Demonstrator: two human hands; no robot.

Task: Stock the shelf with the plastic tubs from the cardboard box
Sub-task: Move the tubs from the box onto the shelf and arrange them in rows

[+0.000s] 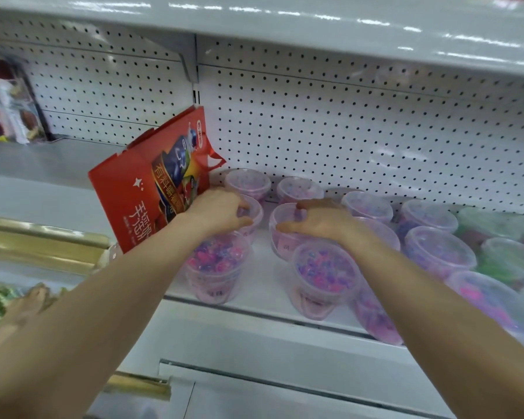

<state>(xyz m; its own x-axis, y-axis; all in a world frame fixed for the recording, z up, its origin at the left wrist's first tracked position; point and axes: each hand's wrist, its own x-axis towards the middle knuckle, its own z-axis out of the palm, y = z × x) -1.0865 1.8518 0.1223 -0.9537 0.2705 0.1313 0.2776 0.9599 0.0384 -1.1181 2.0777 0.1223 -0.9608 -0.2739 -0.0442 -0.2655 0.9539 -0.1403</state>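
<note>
**Two tubs gripped on the stocked shelf**

The plastic tubs (324, 272) stood in rows on the white shelf (265, 276), across the centre and right of the frame. They were clear-walled and lidded, and full of pink and purple beads. They looked light and stiff, though the smooth walls were probably slippery and the thin lids might pop, so they were best taken from above with fingers round the rim.

The left hand (221, 210) held the left-hand tub (254, 222) that way, fingers curled over its far rim. The right hand (318, 220) clasped the right-hand tub (280, 240), with the thumb stretched along the near rim and the fingers bent over the lid.

Small labels on the tub walls were too blurred to read. Left of centre, a red carton (139, 192) leaned against the pegboard (345, 131). It bore large white Chinese characters — not sharp enough to quote. Green-filled tubs (490, 225) sat at the right edge — gold rolls (43, 240) at the left.
</note>
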